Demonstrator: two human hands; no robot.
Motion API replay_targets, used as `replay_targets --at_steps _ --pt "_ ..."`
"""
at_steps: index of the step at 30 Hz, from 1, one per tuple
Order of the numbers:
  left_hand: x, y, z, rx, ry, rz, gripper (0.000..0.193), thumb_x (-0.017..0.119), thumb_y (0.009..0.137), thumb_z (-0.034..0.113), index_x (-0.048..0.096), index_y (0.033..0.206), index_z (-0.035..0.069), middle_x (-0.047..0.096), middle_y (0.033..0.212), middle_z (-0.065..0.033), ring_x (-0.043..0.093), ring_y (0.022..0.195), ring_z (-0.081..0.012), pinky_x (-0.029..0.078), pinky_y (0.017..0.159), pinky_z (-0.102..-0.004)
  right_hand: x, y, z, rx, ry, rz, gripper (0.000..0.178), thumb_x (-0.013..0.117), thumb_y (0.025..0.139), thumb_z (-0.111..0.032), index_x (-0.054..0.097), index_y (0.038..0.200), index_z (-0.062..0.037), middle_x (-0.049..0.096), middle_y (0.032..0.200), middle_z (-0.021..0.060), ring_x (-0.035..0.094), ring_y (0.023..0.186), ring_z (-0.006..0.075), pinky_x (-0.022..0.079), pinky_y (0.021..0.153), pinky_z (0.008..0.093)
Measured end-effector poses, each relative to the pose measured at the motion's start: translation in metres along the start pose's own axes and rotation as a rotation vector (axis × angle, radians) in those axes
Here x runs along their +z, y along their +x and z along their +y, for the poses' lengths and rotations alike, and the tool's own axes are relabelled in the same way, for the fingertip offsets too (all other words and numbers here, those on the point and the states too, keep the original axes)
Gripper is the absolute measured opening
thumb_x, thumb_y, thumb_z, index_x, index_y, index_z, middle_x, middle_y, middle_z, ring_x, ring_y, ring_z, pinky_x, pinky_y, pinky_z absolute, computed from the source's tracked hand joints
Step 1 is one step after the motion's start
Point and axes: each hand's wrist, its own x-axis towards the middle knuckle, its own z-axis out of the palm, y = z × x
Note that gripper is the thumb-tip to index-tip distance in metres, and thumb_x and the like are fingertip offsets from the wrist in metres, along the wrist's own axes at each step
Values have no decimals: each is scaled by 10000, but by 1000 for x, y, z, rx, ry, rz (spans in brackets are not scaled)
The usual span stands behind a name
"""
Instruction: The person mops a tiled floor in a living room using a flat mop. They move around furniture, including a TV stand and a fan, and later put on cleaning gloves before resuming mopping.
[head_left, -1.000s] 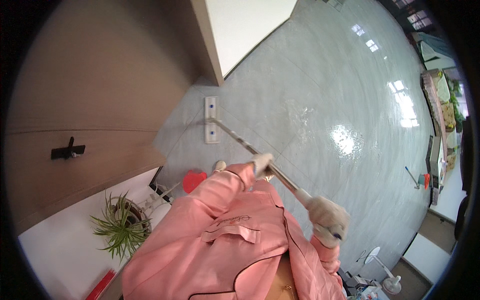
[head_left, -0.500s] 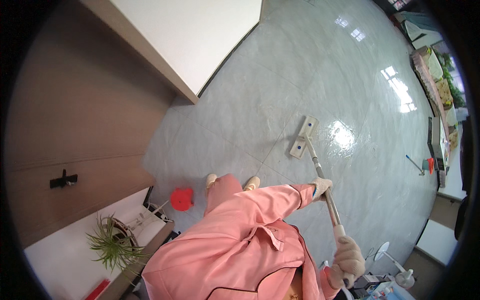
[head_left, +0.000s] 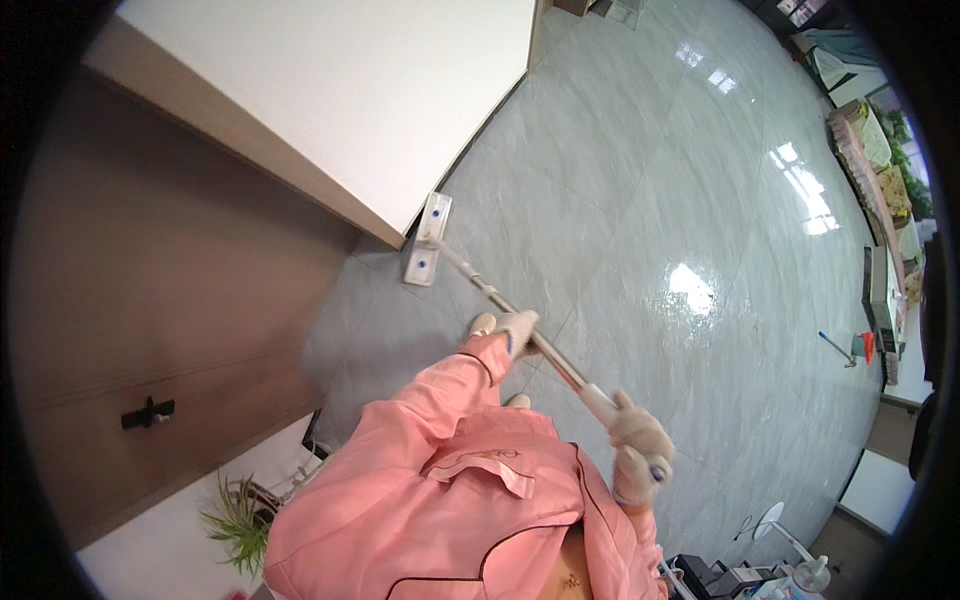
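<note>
A flat mop (head_left: 560,366) with a pale rectangular head (head_left: 425,262) and two blue buttons rests on the grey tiled floor (head_left: 640,200), close by the bottom corner of a white wall panel (head_left: 380,110). My left hand (head_left: 517,331), in a pale knit glove, is closed around the middle of the mop's metal pole. Farther back, my gloved right hand (head_left: 640,450) grips the light-coloured upper end of the pole. Both arms wear pink sleeves. The pole slants from the head down toward my right side.
A brown door (head_left: 190,270) with a black handle (head_left: 148,413) stands at the left, with a spiky green plant (head_left: 242,525) below it. At the right are a red container (head_left: 863,347) with a blue-tipped stick and a long table with covered chairs. A lamp (head_left: 812,573) and boxes sit at the lower right.
The mop head has swept left across the floor to the wall panel's corner. Both hands have moved left with the pole, still gripping it. The red stool-like object near my feet has gone from sight.
</note>
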Motion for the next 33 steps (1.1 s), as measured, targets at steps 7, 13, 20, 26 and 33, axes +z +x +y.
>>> replay_targets --at_steps 7,13,20,26,33 --pt "-29 40 81 155 58 -20 195 544 773 205 515 787 12 521 646 -81 543 535 -238 488 470 -382 60 54 54 -183 -89 -270 89 589 651 4 522 670 -52 539 694 69 509 669 226 329 987 502" --pt "-10 122 185 241 188 138 248 538 764 181 538 900 -27 584 742 -153 606 594 -269 513 503 -389 93 119 160 -141 -333 -264 168 561 624 110 507 664 -44 553 737 68 550 724 250 321 987 490" --pt "21 103 166 67 60 -270 207 571 729 217 542 774 17 575 733 -134 609 633 -262 533 568 -394 80 158 86 47 -284 44 87 557 681 12 494 631 -22 490 664 49 511 686 194 362 965 492" --pt "26 -17 94 -251 -215 -281 146 573 749 181 508 705 58 531 678 -86 562 580 -189 509 534 -292 44 131 14 143 -67 146 219 611 700 -130 444 565 -87 439 550 38 435 556 187 425 851 506" --pt "4 12 85 -242 -62 -304 201 539 768 236 498 765 40 520 651 -66 544 511 -171 472 424 -294 53 135 37 25 -2 128 227 603 737 -135 457 569 -88 471 526 38 450 537 186 432 826 456"
